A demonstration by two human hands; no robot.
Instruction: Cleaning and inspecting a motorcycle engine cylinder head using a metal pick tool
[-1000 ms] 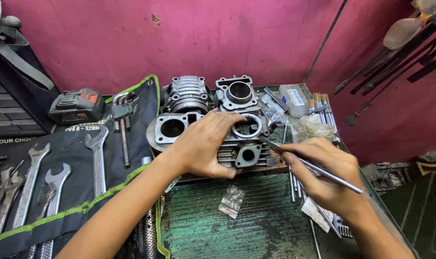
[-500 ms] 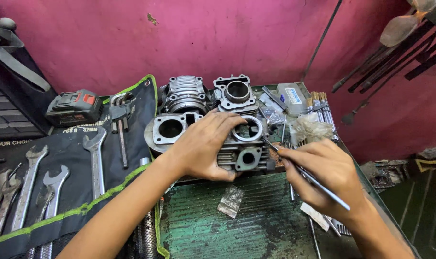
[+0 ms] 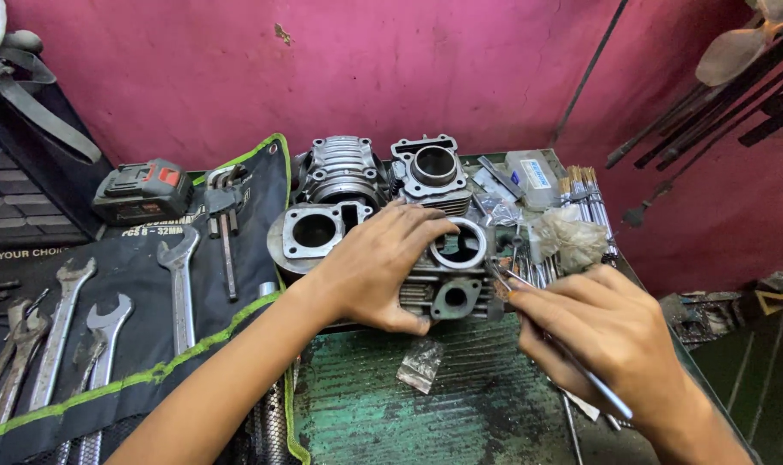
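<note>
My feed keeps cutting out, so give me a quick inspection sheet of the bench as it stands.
Surface: worn green bench top, scratched.
Job's things: finned engine cylinder; thin metal pick, tip at its right side.
Clutter: three more cylinders, small plastic bag, wrenches on tool roll, battery pack.
Hands: left hand grips the cylinder; right hand holds the pick.
Cables: nothing seen.
Surroundings: pink wall.

Even bright light, sharp, soft shadows
</note>
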